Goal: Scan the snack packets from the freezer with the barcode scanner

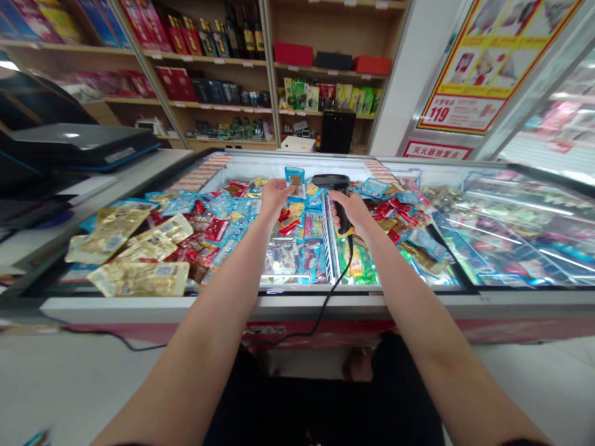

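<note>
My left hand [276, 197] pinches a small blue-topped snack packet [295, 176] by its left edge, holding it upright above the freezer. Wrapped round the handle of a black and yellow barcode scanner [343, 214] is my right hand [354, 209]. The scanner's head points left, towards the packet, with a small gap between them. From its handle a black cable [335, 285] hangs down over the freezer's front edge. Beneath both hands lie many red, blue and gold snack packets [216, 229].
The chest freezer [316, 301] runs across in front of me, its right part under glass. Large gold packets [139, 279] lie at its left end. A dark machine [83, 145] stands on the left counter. Stocked shelves [218, 61] line the back wall.
</note>
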### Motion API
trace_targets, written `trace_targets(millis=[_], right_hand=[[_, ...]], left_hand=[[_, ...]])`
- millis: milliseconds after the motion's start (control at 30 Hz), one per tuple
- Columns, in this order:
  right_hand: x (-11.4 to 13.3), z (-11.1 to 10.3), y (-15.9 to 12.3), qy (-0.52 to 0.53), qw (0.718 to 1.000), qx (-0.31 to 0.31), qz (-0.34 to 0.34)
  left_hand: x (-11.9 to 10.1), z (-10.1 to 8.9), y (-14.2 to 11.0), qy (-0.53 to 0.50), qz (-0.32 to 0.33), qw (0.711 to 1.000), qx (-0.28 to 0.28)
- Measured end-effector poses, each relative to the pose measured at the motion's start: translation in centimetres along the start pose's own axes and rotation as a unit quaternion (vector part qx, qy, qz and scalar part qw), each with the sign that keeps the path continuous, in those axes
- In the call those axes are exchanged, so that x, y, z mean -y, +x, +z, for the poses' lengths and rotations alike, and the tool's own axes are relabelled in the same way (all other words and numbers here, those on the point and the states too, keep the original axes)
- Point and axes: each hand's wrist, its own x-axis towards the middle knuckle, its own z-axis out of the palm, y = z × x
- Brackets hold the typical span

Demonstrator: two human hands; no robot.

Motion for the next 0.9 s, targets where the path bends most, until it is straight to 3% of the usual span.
trace_targets(millis=[100, 267, 367, 433, 500, 567, 767, 900], right_hand=[[0.7, -1.2, 0.5, 0.026, 0.998, -0.056, -0.019], [1.3, -2.7, 1.1, 0.055, 0.990, -0.126, -0.033], [1.4, -2.8, 1.2, 0.067, 0.987, -0.139, -0.037], [1.4, -2.7, 1.2, 0.067, 0.987, -0.141, -0.037], [1.4, -2.6, 1.2, 0.062, 0.987, -0.141, -0.035], [1.3, -2.6, 1.2, 0.058, 0.988, -0.141, -0.034], [0.9, -2.6, 1.5, 0.035, 0.990, -0.132, -0.044], [0.7, -2.3, 1.5, 0.034, 0.992, -0.120, -0.037]], left_hand=[[-0.1, 0.8, -0.7, -0.013, -0.006, 0.999, 0.038], [0.4, 3.0, -2.6, -0.033, -0.009, 0.983, 0.180], [1.0, 4.3, -3.8, 0.064, 0.050, 0.972, 0.222], [1.4, 4.8, -4.6, 0.192, 0.128, 0.941, 0.247], [1.7, 5.1, -5.1, 0.304, 0.191, 0.888, 0.287], [2.0, 5.1, -5.5, 0.356, 0.226, 0.848, 0.320], [1.9, 4.7, -5.7, 0.388, 0.267, 0.821, 0.323], [1.1, 3.8, -5.2, 0.396, 0.254, 0.837, 0.279]])
